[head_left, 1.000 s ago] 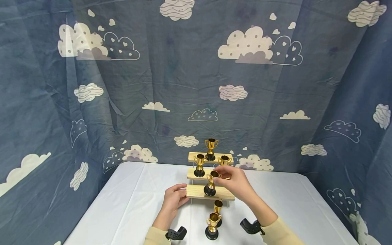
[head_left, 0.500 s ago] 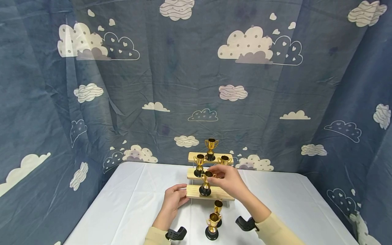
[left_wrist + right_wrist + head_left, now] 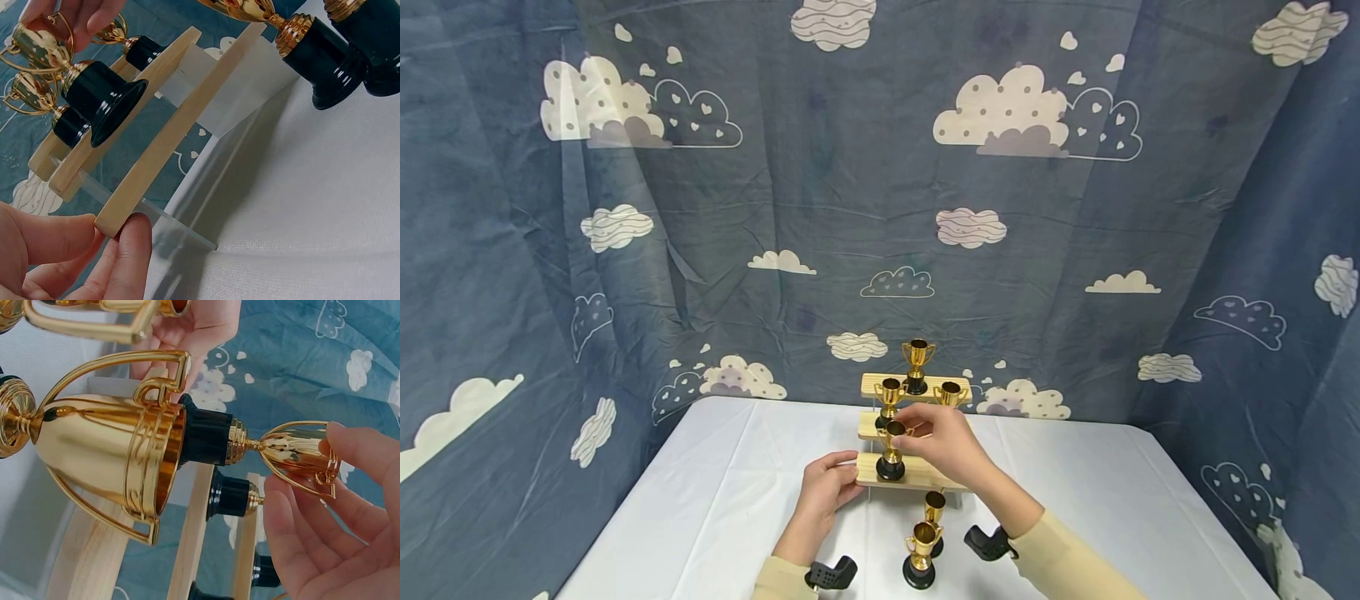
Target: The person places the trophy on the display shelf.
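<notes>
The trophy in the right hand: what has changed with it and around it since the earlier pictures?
The right hand has moved the held trophy left, from about the middle of the lowest shelf toward its left end. Nothing was newly grasped or let go. The left hand still grips that shelf's left end; the three trophies on the upper shelves and the two on the table stay put.

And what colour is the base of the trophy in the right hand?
Black; the base shows best in the left wrist view.
</notes>
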The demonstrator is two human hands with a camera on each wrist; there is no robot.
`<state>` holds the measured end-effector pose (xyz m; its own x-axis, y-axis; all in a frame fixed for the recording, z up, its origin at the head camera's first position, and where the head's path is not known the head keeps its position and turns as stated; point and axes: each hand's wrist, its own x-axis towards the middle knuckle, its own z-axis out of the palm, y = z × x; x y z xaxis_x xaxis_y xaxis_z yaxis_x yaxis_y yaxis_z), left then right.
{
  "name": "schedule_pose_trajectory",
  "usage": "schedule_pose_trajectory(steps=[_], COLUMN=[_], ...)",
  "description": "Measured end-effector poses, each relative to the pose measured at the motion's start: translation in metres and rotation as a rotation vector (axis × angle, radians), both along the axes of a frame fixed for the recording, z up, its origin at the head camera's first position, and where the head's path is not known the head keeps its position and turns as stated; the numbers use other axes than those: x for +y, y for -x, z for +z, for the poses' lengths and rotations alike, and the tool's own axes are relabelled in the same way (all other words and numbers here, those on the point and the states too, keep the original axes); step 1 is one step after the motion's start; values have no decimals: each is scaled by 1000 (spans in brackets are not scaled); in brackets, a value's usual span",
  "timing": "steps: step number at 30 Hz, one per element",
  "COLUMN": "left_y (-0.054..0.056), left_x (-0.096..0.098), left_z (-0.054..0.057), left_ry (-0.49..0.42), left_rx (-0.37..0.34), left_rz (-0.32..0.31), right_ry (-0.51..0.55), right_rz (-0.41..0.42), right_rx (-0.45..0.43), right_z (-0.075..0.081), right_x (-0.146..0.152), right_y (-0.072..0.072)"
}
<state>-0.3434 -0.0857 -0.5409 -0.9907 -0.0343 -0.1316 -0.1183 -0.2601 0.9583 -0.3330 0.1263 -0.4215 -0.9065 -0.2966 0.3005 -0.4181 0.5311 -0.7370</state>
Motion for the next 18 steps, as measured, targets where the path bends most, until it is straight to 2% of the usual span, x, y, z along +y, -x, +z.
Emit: schedule_pose_trajectory(steps=[18], left_y=[-4], left_x=[-1], left_z=[5], left_ry=[9], left_rx=[-7], left_rz=[-14], right_ry=[-31], right_rz=[22], right_rx=[-11], right_z=[-6], right_x=[-10], right_y=[11])
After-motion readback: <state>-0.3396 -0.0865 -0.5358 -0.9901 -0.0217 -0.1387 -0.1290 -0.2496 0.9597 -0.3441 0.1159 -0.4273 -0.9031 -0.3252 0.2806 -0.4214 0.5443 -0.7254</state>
